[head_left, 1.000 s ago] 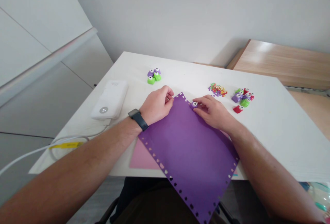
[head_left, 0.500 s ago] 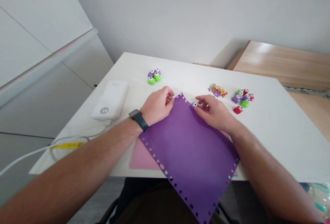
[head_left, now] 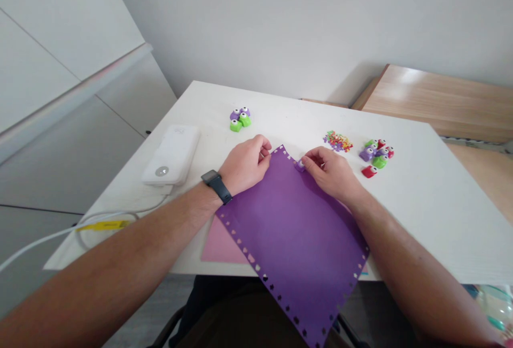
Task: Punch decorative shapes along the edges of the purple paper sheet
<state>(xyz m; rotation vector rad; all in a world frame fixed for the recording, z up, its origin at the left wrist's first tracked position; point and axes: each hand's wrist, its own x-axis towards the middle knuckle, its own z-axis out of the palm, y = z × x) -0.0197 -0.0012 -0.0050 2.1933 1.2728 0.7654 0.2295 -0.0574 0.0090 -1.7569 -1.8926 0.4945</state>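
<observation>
A purple paper sheet [head_left: 294,230] with small shapes punched along its edges lies tilted on the white table [head_left: 433,209]. My left hand [head_left: 245,164], a dark watch on its wrist, pinches the sheet's far corner. My right hand [head_left: 331,171] is closed on a small purple punch [head_left: 300,164] sitting on the sheet's far right edge, thumb on top of it. A pink sheet [head_left: 222,244] lies under the purple one.
A cluster of purple and green punches [head_left: 240,118] sits at the back. A pile of coloured paper bits [head_left: 337,140] and more punches [head_left: 375,155] lie to the right. A white device [head_left: 171,154] with a cable is on the left. A wooden surface [head_left: 441,99] lies beyond the table.
My right hand's fingers have curled over the small purple punch, hiding most of it. The left hand and the sheet have barely moved.
</observation>
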